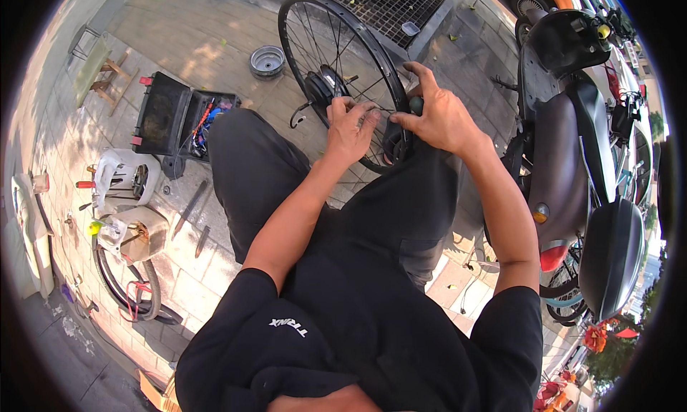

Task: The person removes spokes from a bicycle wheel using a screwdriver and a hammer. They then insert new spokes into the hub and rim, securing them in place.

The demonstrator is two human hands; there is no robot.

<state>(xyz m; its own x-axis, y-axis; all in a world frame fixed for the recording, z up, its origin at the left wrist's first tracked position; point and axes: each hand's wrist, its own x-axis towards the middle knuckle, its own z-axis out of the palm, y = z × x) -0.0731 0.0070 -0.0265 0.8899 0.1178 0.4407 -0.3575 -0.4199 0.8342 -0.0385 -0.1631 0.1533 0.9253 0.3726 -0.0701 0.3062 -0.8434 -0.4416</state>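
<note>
A spoked bicycle wheel (377,52) with a black rim and a bulky dark hub (320,88) stands tilted on edge between my knees. My left hand (349,131) is inside the rim by the spokes, thumb and fingers drawn together in a pinch around a thin spoke near the rim. At the rim's right side is my right hand (445,117), its thumb on the rim and its index finger curved above. A small dark, rounded thing (416,105) sits within its grasp; its kind is hidden by the fingers.
An open black toolbox (163,115) with tools lies at left, near a metal bowl (268,61). Cut-open plastic containers (134,233) and a tyre (152,290) lie farther left. A scooter (562,147) stands close on my right. Beyond the wheel is a floor grate (372,7).
</note>
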